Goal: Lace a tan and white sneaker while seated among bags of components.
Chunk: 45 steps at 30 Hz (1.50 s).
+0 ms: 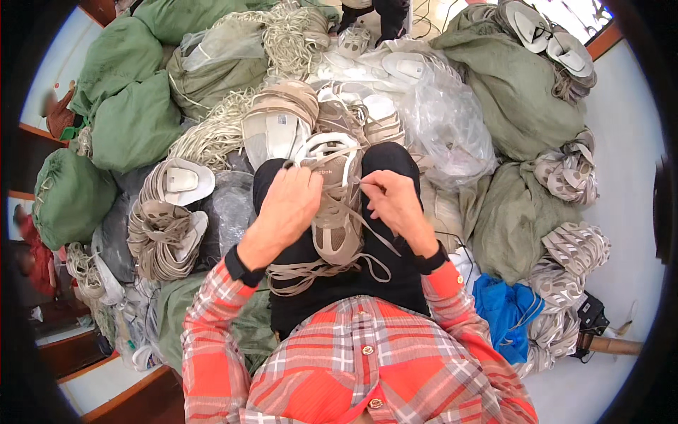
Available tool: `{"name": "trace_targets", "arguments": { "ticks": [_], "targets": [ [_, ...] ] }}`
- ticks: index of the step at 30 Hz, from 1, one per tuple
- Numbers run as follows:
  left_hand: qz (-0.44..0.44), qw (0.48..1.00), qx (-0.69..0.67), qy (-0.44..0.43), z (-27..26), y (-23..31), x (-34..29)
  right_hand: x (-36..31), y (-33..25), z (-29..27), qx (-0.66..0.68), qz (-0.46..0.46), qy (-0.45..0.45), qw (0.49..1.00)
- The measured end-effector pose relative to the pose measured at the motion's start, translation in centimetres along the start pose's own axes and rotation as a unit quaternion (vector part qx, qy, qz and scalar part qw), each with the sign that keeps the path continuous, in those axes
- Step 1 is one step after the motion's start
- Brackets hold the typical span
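A beige and brown mesh sneaker (337, 237) rests between my knees, its toe toward me. My left hand (291, 201) is closed beside the shoe's left edge, with a small dark thing (288, 164) at its fingers that I cannot make out. On the other side my right hand (394, 203) pinches what looks like the end of a beige shoelace (359, 182) near the eyelets. Loose loops of flat beige lace (293, 277) spread below the toe across my lap. Part of the lacing is hidden behind my fingers.
Stacked shoe uppers (166, 230) stand at the left; more shoes (282, 120) lie just beyond my knees. Bundled laces (215, 134), a clear plastic bag (448, 127), green sacks (134, 124) and a blue bag (505, 311) surround me. Another person (392, 18) is at the far edge.
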State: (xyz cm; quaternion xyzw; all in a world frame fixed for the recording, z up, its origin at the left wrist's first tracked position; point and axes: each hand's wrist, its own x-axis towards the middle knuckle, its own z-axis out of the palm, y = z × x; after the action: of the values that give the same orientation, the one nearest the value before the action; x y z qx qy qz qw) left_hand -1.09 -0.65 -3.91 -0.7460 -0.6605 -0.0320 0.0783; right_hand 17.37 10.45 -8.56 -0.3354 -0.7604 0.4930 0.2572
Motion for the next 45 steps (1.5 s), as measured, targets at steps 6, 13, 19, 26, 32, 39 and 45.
{"name": "trace_targets", "arguments": {
  "ticks": [6, 13, 19, 26, 32, 39, 45],
  "targets": [
    [-0.081, 0.972, -0.188, 0.115, 0.6, -0.1, -0.2, 0.3, -0.3, 0.7, -0.017, -0.034, 0.006, 0.999],
    [-0.09, 0.936, -0.31, 0.137, 3.0, 0.9, 2.9, 1.3, -0.9, 0.5, -0.134, -0.106, -0.012, 0.985],
    [-0.13, 0.9, -0.405, 0.096, 3.4, 0.9, 3.3, 1.5, -1.7, 2.4, -0.232, -0.085, 0.025, 0.969],
    [0.028, 0.957, -0.266, 0.109, 3.2, -0.4, 4.1, 1.5, -1.7, 1.1, 0.069, 0.108, -0.02, 0.992],
    [0.205, 0.973, -0.089, 0.059, 0.8, -3.0, 5.8, 0.6, -1.7, 1.6, -0.126, -0.133, 0.061, 0.981],
    [0.015, 0.981, -0.191, -0.02, -1.7, -6.6, 5.7, -2.1, -3.0, 4.9, -0.301, -0.198, 0.051, 0.932],
    [-0.138, 0.906, -0.394, -0.068, -1.3, -6.0, 3.8, -0.7, -3.8, 4.9, -0.376, -0.231, 0.017, 0.897]
  ]
}}
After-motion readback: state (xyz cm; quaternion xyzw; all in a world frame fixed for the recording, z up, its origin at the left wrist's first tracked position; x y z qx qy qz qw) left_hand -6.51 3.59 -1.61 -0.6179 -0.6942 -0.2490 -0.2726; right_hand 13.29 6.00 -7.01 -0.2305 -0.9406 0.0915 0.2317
